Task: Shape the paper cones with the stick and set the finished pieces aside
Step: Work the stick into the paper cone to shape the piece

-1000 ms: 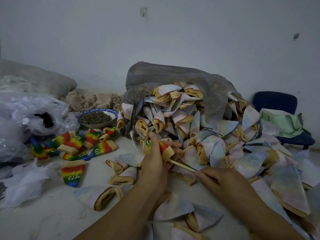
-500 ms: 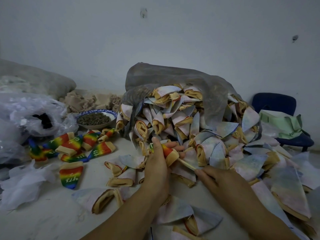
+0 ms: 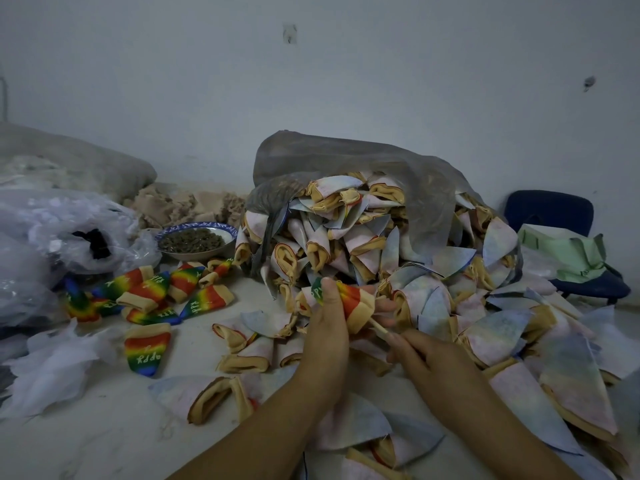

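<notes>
The left hand (image 3: 327, 337) curls round a rainbow-striped paper cone with a tan rim (image 3: 356, 303) above the middle of the pale worktop (image 3: 104, 445), and the right hand (image 3: 429, 362) pinches a thin pale wooden stick (image 3: 379, 329) whose end enters the cone's open mouth. To shape it well, the stick should probably run straight down the cone's axis and press gently into the tip, so nothing tears. Finished rainbow cones (image 3: 152, 289) lie towards the worktop's left edge, the likely place for this one.
</notes>
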Demonstrator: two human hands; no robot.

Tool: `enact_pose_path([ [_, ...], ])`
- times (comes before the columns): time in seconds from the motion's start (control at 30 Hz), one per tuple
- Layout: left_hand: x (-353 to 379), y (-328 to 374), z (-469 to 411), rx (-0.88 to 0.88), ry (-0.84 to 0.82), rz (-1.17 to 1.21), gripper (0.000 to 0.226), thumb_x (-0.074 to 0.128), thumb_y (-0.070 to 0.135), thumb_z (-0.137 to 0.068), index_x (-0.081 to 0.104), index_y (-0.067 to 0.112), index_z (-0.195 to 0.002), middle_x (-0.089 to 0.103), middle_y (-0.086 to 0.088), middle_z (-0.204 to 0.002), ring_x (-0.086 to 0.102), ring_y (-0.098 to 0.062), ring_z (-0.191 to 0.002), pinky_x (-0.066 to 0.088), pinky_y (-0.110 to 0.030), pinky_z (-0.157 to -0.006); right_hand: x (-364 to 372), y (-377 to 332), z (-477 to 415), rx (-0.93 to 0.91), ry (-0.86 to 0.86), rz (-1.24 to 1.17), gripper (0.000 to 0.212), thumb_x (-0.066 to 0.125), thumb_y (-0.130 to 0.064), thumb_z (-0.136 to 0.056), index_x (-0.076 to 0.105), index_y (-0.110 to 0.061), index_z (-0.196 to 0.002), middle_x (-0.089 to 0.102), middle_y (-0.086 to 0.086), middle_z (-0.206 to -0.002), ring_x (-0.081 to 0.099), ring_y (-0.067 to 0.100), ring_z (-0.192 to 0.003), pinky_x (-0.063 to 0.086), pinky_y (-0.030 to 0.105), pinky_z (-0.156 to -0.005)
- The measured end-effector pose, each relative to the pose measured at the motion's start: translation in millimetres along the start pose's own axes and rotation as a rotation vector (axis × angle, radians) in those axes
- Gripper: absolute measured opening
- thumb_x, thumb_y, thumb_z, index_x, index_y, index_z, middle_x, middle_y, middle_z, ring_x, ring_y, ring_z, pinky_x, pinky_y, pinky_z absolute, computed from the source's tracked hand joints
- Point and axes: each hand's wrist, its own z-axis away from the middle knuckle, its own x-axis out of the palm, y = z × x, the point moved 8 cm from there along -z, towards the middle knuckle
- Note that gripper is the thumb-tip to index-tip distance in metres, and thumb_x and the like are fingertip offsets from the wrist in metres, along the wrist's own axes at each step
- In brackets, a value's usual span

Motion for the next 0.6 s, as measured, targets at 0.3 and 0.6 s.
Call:
enact_pose_path([
  [0.3, -2, 7, 4, 0.106, 0.029, -0.299, 0.041, 0.028, 0.061, -0.089, 0.05, 0.037, -0.064, 0.054, 0.033, -0.048, 0.049, 0.028, -0.057, 0.037, 0.005, -0.054, -2, 5, 3, 0.026, -0.008, -0.04, 0.042, 0.035, -0.058, -0.085, 0.062, -0.028, -0.074, 0.065, -0.001, -0.067, 0.057, 0.008, -0.063, 0.046, 0.03, -0.06],
  [0.6, -8, 9, 0, 0.157, -0.028, -0.234, 0.059, 0.032, 0.071, -0.075, 0.065, 0.023, -0.083, 0.071, 0.021, -0.068, 0.065, 0.01, -0.068, 0.045, -0.002, -0.058, -14, 8, 2, -0.098, -0.068, -0.04, 0.057, 0.034, -0.073, -0.076, 0.063, -0.024, -0.068, 0.058, 0.003, -0.06, 0.051, 0.013, -0.051, 0.034, 0.024, -0.047],
])
